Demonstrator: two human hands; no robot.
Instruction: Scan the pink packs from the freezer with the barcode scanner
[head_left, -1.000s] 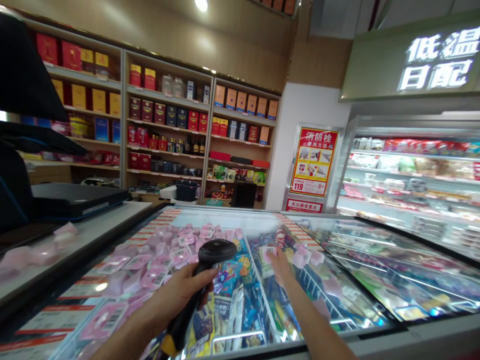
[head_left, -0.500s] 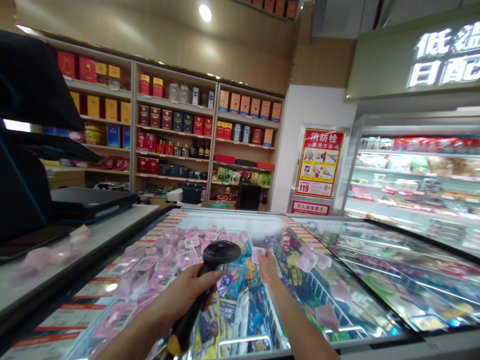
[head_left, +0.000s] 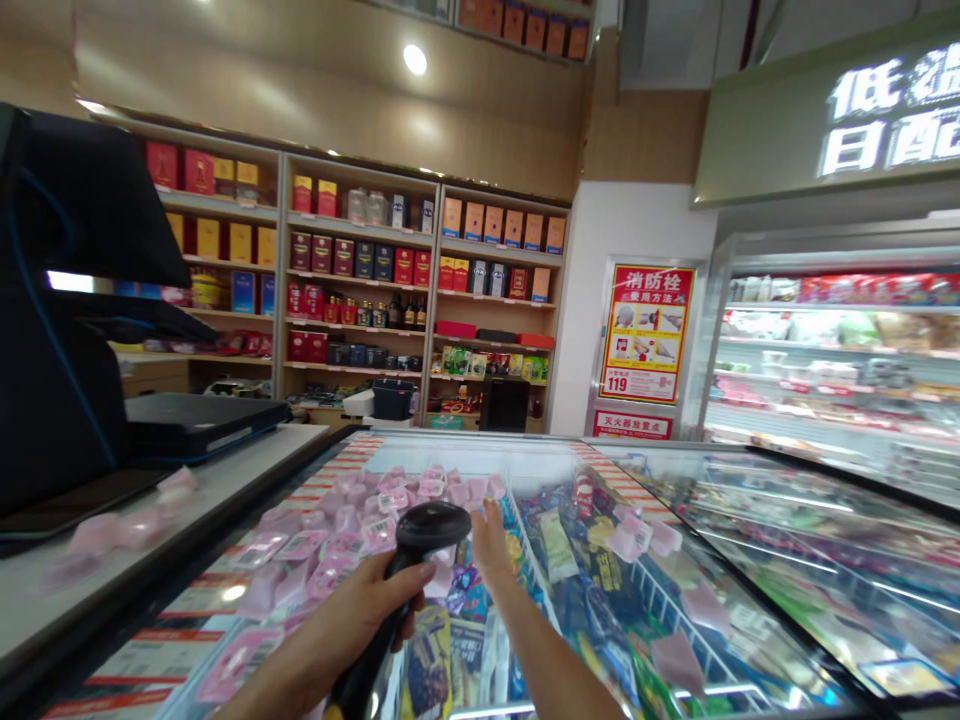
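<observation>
My left hand [head_left: 375, 600] is wrapped round the handle of a black barcode scanner [head_left: 433, 525], its head tilted over the glass freezer. Just right of the scanner head, my right hand [head_left: 491, 550] reaches forward with fingers stretched out and apart, and no cup shows in its grip. Below the scanner head a small pink cup [head_left: 441, 578] shows beside that hand, partly covered. Many pink cups with barcode labels [head_left: 375, 505] lie heaped on the freezer glass to the left and ahead of my hands.
More pink cups [head_left: 634, 535] lie at the right on the glass, and a few on the counter at left. Under the glass are bagged goods in wire baskets [head_left: 652, 590]. A black checkout terminal [head_left: 82, 300] stands at left. Stocked shelves [head_left: 360, 280] line the back wall.
My right hand has moved left toward the scanner and heap, and the pink cup it held up has left its fingers. The left hand shifted slightly left with the scanner; the view tilted up.
</observation>
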